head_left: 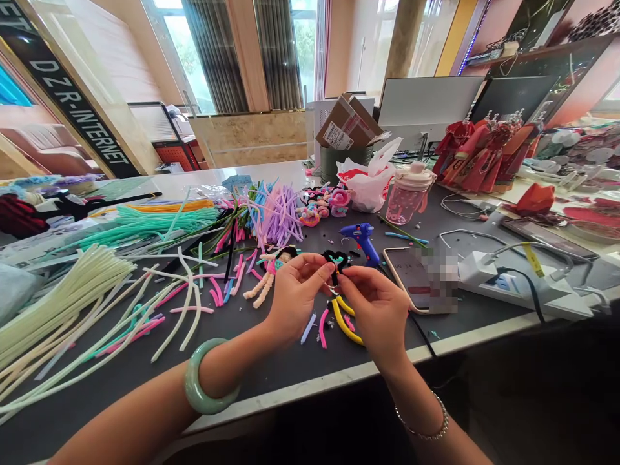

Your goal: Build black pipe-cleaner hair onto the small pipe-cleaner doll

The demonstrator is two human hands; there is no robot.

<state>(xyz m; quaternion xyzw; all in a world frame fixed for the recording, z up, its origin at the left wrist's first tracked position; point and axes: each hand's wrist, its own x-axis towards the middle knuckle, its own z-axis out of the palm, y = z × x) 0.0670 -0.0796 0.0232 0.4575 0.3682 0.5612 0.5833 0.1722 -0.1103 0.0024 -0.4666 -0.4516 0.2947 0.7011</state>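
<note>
while the left bare hand [293, 303] and the right bare hand [375, 316] pinch together a small black-and-teal fuzzy pipe-cleaner shape [335, 260] above the dark table [310, 368], one small doll of twisted chenille [271, 271] lies already made, and many loose pale stems [58, 303] stay unused.

The left hand [295, 303] and right hand [375, 316] are held up close together at centre, fingertips pinching from either side.

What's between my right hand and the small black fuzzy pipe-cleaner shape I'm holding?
Nothing visible stands in the way: the right hand has its fingertips on the small black fuzzy pipe-cleaner shape, and the left hand pinches it from the other side.
</note>
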